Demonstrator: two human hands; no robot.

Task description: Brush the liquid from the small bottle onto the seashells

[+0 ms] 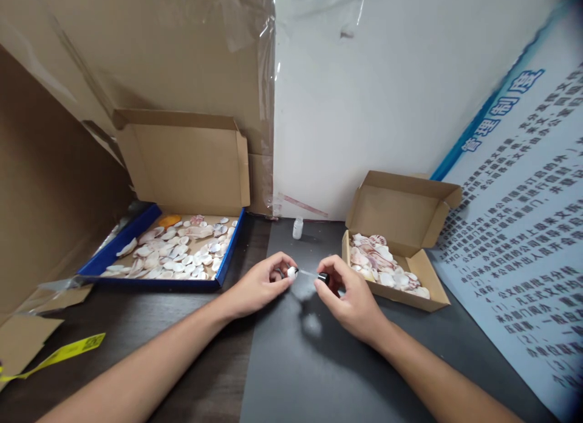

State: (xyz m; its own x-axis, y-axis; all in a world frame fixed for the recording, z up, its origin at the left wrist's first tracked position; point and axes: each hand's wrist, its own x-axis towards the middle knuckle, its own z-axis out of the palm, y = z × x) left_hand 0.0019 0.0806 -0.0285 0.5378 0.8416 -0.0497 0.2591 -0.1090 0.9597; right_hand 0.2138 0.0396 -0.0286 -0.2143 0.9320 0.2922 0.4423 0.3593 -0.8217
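Note:
Between thumb and fingers of my left hand (266, 281) is a small white piece (292, 272), with a dark spot at its right side. My right hand (347, 295) pinches a black cap (323, 278). A thin, clear stem (308, 272) reaches from the cap toward the white piece; whether its tip touches is too small to tell. Both hands are raised over the dark grey mat (282, 362). Beyond them a small clear bottle with whitish contents (297, 228) stands upright on the mat.
An open blue-edged box (221, 271) of shells lies at left, a smaller open cardboard box (437, 295) of shells at right. A yellow strip (73, 350) is at the lower left. Cardboard and a white panel (364, 107) rise behind; a printed poster (523, 229) stands right.

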